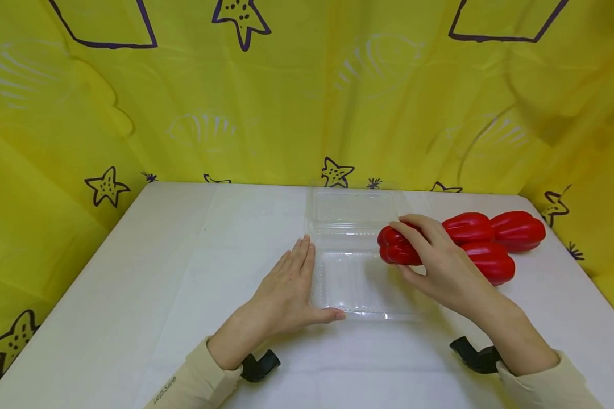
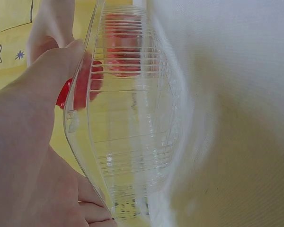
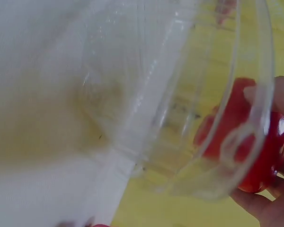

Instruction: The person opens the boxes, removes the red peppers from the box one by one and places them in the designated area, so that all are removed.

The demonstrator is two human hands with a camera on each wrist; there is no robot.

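A clear plastic clamshell container [image 1: 355, 284] lies with its lid [image 1: 355, 205] folded back on the white table. My left hand [image 1: 286, 289] rests against the container's left side, fingers straight and thumb stretched along the front rim. In my right hand [image 1: 447, 270] I grip a glossy red bell pepper [image 1: 398, 248], held over the right part of the container; its far end is hidden by the hand. Through the clear wall in the right wrist view, part of that pepper [image 3: 275, 153] shows between the fingers.
Right of the container lie three more red bell peppers [image 1: 518, 230], close together and partly behind my right hand. Black curved wrist pieces [image 1: 261, 366] show below both forearms. A yellow patterned curtain [image 1: 286, 102] hangs along the table's back and sides.
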